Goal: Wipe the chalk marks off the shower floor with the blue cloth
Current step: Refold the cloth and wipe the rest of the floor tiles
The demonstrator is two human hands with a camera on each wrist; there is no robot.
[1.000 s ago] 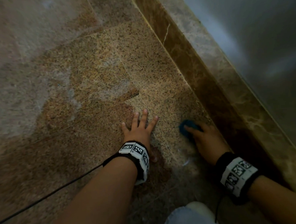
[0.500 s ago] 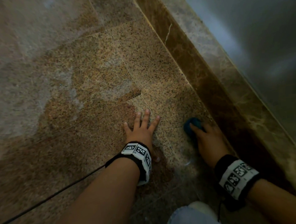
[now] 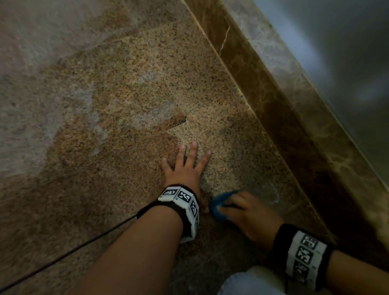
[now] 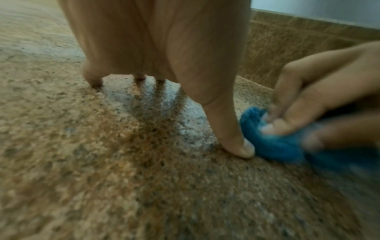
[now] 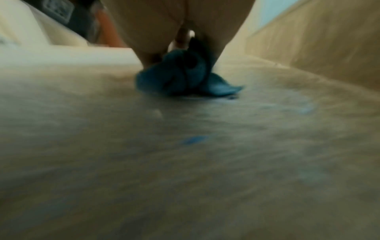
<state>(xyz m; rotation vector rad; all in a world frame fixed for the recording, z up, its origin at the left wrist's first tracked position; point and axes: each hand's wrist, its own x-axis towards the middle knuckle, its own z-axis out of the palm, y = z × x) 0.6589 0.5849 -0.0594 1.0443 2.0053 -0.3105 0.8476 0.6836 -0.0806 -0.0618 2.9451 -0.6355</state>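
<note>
My right hand [image 3: 243, 209] grips a bunched blue cloth [image 3: 217, 206] and presses it on the speckled stone shower floor [image 3: 118, 102], right beside my left thumb. In the left wrist view the blue cloth [image 4: 273, 144] touches the thumb tip, with the right hand's fingers [image 4: 308, 104] curled over it. My left hand [image 3: 185, 164] lies flat on the floor with its fingers spread. A faint pale chalk smear [image 3: 275, 193] shows just right of my right hand. In the blurred right wrist view the cloth [image 5: 180, 76] hangs under the palm, with bluish smudges [image 5: 193, 139] on the floor before it.
A raised brown marble kerb [image 3: 288, 100] runs diagonally along the right, with a grey wall [image 3: 353, 46] beyond it. Pale hazy patches [image 3: 16, 112] cover the floor at upper left. A black cable [image 3: 59, 256] trails from my left wrist. My pale-clothed knee [image 3: 250, 287] sits at the bottom.
My right hand has swept the cloth back from beside the kerb, down and left, to a spot next to my left thumb. The left hand has stayed planted.
</note>
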